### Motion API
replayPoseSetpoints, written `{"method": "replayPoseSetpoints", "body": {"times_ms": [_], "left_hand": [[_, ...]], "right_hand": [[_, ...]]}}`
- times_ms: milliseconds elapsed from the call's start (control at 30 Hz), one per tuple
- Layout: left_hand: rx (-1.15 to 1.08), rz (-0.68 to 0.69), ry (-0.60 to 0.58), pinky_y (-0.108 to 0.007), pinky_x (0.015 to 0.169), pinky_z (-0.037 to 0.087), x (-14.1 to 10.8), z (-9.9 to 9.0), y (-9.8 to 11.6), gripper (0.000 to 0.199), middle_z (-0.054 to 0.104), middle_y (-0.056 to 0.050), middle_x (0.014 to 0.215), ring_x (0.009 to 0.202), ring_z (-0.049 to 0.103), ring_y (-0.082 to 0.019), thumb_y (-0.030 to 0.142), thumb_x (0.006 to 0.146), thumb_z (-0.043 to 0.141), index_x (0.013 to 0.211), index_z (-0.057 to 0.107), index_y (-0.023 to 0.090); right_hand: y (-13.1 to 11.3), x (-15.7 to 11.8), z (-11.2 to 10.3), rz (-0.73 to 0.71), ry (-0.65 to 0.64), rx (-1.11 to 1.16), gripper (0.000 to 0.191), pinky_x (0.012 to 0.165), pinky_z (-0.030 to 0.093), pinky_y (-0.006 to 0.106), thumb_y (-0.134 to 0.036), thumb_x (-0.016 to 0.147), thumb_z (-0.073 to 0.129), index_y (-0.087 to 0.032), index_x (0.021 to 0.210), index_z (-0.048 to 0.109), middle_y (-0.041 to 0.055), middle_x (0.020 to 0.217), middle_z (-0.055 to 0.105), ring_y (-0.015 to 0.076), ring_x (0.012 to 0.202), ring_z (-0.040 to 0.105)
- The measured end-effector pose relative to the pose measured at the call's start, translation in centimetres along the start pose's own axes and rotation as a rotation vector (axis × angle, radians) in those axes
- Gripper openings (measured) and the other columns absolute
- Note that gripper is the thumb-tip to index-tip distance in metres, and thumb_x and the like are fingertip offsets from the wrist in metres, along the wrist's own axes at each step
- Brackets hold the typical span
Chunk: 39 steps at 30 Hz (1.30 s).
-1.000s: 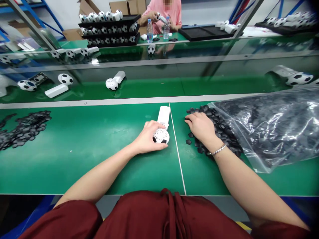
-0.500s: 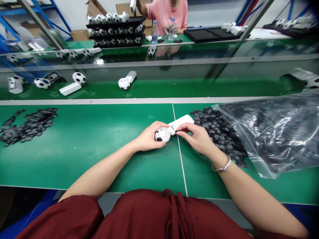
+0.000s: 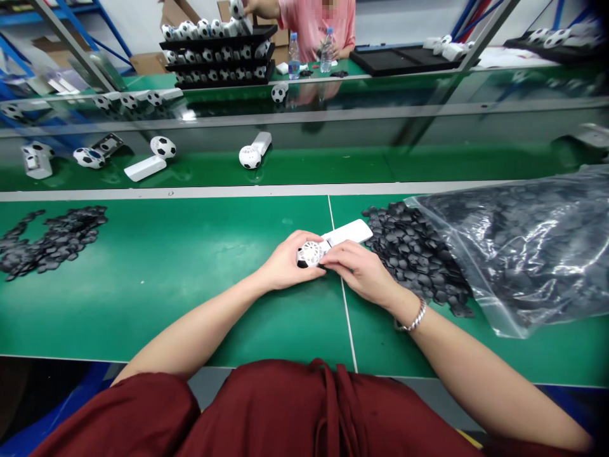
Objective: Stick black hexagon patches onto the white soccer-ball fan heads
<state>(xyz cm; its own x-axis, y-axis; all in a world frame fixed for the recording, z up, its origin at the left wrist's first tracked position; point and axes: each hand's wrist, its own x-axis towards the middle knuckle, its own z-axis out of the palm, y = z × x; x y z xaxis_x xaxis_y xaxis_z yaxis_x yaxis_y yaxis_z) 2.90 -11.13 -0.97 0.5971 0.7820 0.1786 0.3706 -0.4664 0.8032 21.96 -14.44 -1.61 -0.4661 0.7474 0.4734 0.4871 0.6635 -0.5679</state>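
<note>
My left hand (image 3: 284, 261) is shut around a soccer-ball-patterned handheld fan (image 3: 311, 254), its white grille facing up and its black-and-white head partly covered by my fingers. The fan's white handle (image 3: 349, 232) points to the right, past my knuckles. My right hand (image 3: 358, 271) comes in from the right, with its fingertips pressed against the fan where the head meets the handle. Several black hexagonal pieces lie in a heap (image 3: 409, 254) just beyond my right hand, not touching it.
A clear plastic bag (image 3: 518, 247) of black pieces lies open at the right, and another heap of black pieces (image 3: 52, 240) lies at the left. Loose fan parts sit on a green belt (image 3: 323, 168) beyond a grey rail. Further back, a person in a pink shirt (image 3: 316, 22) works beside stacked black trays (image 3: 219, 70).
My right hand has left the black pieces and come to the fan. The fan has turned, with its handle swinging from pointing away to pointing right. Little has changed in the last half second.
</note>
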Motion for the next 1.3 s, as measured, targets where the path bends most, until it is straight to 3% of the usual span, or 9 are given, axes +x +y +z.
{"method": "replayPoseSetpoints", "body": {"times_ms": [200,400,700,1100,1200,1300], "left_hand": [[-0.008,0.002,0.086,-0.035,0.093,0.04,0.0,0.8,0.1,0.043,0.054,-0.005,0.107,0.102,0.052,-0.019,0.017,0.063,0.065,0.105,0.052,0.019],[0.007,0.021,0.085,-0.035,0.093,0.04,0.0,0.7,-0.1,0.044,0.054,-0.006,0.107,0.102,0.052,-0.019,0.019,0.064,0.065,0.106,0.052,0.019],[0.037,0.052,0.063,-0.034,0.093,0.039,0.0,0.5,-0.1,0.045,0.054,-0.007,0.107,0.103,0.051,-0.019,0.023,0.064,0.066,0.107,0.051,0.018],[-0.011,0.0,0.123,-0.034,0.088,0.042,0.0,1.2,-0.4,0.041,0.053,-0.005,0.102,0.097,0.052,-0.019,0.013,0.061,0.062,0.099,0.052,0.02],[-0.021,-0.036,0.113,-0.033,0.085,0.044,1.1,0.6,-0.5,0.041,0.055,-0.004,0.1,0.093,0.054,-0.018,0.014,0.06,0.064,0.098,0.053,0.02],[0.054,-0.016,0.153,-0.032,0.083,0.045,4.5,-0.2,-0.6,0.042,0.056,-0.003,0.1,0.09,0.056,-0.018,0.017,0.059,0.067,0.099,0.054,0.02]], "right_hand": [[0.2,0.5,0.1,0.025,-0.011,0.076,0.009,0.074,0.045,0.03,-0.015,0.083,0.051,-0.019,0.083,0.059,0.0032,0.082,0.063,0.0151,0.081,0.054],[0.5,0.8,0.0,0.111,-0.012,0.078,0.003,0.07,0.043,0.028,-0.018,0.08,0.058,-0.018,0.077,0.059,0.0016,0.073,0.06,0.0141,0.074,0.053],[0.7,0.8,0.0,0.184,-0.01,0.055,0.008,0.068,0.042,0.027,-0.026,0.076,0.063,-0.019,0.077,0.059,0.0008,0.073,0.059,0.0141,0.072,0.053],[0.9,1.4,0.2,0.283,-0.007,0.047,0.015,0.062,0.043,0.024,-0.032,0.074,0.064,-0.018,0.071,0.058,-0.0003,0.071,0.059,0.0126,0.067,0.054],[0.7,1.1,-0.6,0.28,0.025,-0.033,0.014,0.067,0.045,0.027,-0.032,0.077,0.061,-0.019,0.082,0.057,0.0025,0.083,0.061,0.0153,0.077,0.056],[1.2,0.2,-1.9,0.294,0.074,-0.276,0.018,0.076,0.045,0.032,-0.033,0.079,0.057,-0.02,0.092,0.056,0.0056,0.093,0.06,0.0202,0.089,0.054]]}}
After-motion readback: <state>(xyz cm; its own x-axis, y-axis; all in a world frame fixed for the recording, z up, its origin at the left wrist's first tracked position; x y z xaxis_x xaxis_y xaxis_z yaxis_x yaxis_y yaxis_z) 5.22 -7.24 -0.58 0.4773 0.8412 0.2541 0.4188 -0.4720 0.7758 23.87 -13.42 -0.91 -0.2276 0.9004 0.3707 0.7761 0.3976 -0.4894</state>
